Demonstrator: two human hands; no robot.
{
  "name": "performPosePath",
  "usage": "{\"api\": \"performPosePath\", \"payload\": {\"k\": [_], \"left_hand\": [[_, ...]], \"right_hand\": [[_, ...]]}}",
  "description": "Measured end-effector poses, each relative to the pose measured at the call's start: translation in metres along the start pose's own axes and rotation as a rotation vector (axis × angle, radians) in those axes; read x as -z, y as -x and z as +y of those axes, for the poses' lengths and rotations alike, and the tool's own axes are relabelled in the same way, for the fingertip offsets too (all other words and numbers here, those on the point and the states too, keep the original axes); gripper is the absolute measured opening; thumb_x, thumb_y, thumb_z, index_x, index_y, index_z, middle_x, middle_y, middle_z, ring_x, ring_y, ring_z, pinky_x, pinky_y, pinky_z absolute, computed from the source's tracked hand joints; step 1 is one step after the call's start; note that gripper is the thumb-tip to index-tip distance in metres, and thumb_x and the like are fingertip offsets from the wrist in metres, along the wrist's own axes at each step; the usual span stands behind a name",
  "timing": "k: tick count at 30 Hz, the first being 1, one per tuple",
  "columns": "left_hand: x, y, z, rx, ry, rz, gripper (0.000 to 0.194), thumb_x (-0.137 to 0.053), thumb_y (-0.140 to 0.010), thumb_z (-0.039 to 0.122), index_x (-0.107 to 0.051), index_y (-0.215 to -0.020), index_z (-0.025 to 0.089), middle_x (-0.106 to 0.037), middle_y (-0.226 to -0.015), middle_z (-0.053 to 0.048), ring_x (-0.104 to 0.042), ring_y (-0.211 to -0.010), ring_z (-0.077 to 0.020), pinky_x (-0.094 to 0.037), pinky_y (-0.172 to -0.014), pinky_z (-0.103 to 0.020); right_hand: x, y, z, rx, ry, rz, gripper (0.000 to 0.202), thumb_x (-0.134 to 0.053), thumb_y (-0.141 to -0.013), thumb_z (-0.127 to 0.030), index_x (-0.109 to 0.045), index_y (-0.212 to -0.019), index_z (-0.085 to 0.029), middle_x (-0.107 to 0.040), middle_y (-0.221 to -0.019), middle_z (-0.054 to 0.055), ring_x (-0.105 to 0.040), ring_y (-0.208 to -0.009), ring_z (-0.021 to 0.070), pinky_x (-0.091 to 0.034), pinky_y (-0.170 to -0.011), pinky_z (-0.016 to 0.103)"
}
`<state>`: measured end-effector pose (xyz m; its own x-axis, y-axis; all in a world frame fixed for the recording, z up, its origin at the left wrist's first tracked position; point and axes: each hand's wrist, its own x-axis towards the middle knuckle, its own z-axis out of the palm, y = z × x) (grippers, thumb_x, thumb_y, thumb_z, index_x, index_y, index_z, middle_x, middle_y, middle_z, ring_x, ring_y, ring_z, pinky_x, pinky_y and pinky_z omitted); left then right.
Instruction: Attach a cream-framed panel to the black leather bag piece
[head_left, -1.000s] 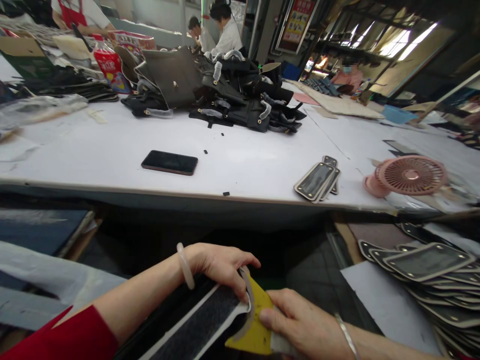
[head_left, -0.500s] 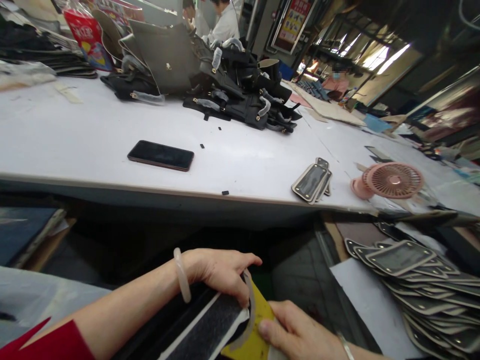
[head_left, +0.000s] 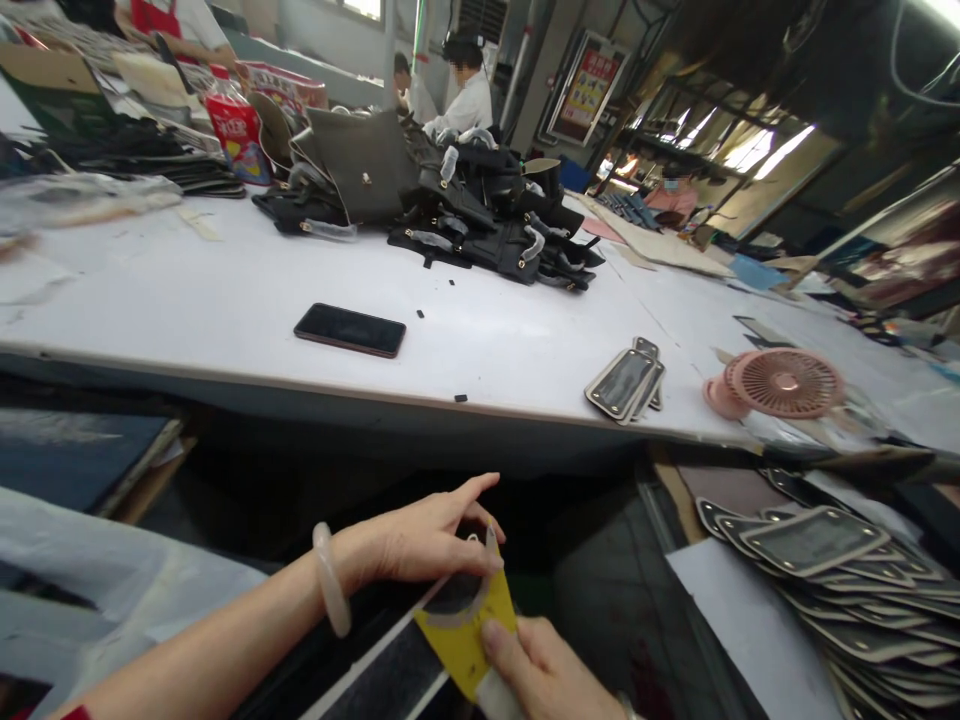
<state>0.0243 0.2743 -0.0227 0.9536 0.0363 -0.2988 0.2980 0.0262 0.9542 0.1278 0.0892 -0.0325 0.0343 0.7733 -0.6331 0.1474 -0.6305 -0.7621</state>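
Note:
My left hand, with a pale bangle at the wrist, pinches the upper tip of a yellow flat piece with a grey curved edge; its index finger points outward. Lower down, my right hand grips the same piece, thumb pressed on its face. Against the curved edge lies a dark strip with whitish borders, running down toward my lap. The rest of that strip goes out of the picture, and the right fingers behind the yellow piece are hidden.
A white table carries a phone, several dark framed panels, a pink fan and heaped black bag parts. More framed panels are stacked at right. Co-workers are in the background.
The view has shifted slightly. My left hand has moved up to the tip of the yellow piece, whose face has turned more toward me. The right hand keeps its grip.

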Motion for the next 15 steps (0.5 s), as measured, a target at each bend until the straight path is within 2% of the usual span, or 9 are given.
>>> {"api": "performPosePath", "payload": {"k": [4, 9, 12, 15], "left_hand": [[-0.008, 0.017, 0.007, 0.034, -0.202, 0.142, 0.097, -0.065, -0.079, 0.047, -0.013, -0.155, 0.016, -0.060, -0.136, -0.009, -0.061, -0.102, -0.0223, -0.045, -0.088, -0.032], [-0.029, 0.024, 0.011, 0.090, -0.286, 0.252, 0.096, -0.060, -0.083, 0.055, -0.011, -0.155, 0.016, -0.060, -0.137, -0.011, -0.064, -0.101, -0.0228, -0.047, -0.089, -0.034], [-0.037, 0.032, 0.007, 0.106, -0.166, 0.338, 0.087, -0.052, -0.088, 0.057, -0.016, -0.154, 0.013, -0.060, -0.137, -0.012, -0.061, -0.113, -0.0225, -0.044, -0.099, -0.033], [-0.041, 0.045, 0.002, 0.136, -0.075, 0.427, 0.073, -0.045, -0.091, 0.061, -0.038, -0.147, 0.013, -0.056, -0.141, -0.011, -0.051, -0.129, -0.0234, -0.034, -0.112, -0.033]], "right_hand": [[-0.023, -0.006, 0.015, -0.086, -0.086, 0.085, 0.091, -0.027, -0.061, -0.101, -0.053, -0.066, -0.014, -0.050, -0.054, 0.005, -0.043, -0.044, 0.0096, -0.031, -0.044, 0.021], [-0.048, -0.017, 0.033, -0.104, -0.188, 0.118, 0.087, -0.027, -0.061, -0.101, -0.050, -0.067, -0.018, -0.053, -0.049, 0.005, -0.051, -0.042, 0.0141, -0.036, -0.042, 0.022], [-0.059, -0.010, 0.041, -0.003, -0.235, 0.050, 0.085, -0.034, -0.058, -0.101, -0.051, -0.065, -0.018, -0.051, -0.052, 0.004, -0.048, -0.044, 0.0124, -0.034, -0.043, 0.023], [-0.055, 0.012, 0.049, 0.180, -0.255, 0.049, 0.083, -0.041, -0.062, -0.097, -0.054, -0.062, -0.015, -0.050, -0.057, 0.004, -0.042, -0.048, 0.0096, -0.029, -0.048, 0.023]]}}
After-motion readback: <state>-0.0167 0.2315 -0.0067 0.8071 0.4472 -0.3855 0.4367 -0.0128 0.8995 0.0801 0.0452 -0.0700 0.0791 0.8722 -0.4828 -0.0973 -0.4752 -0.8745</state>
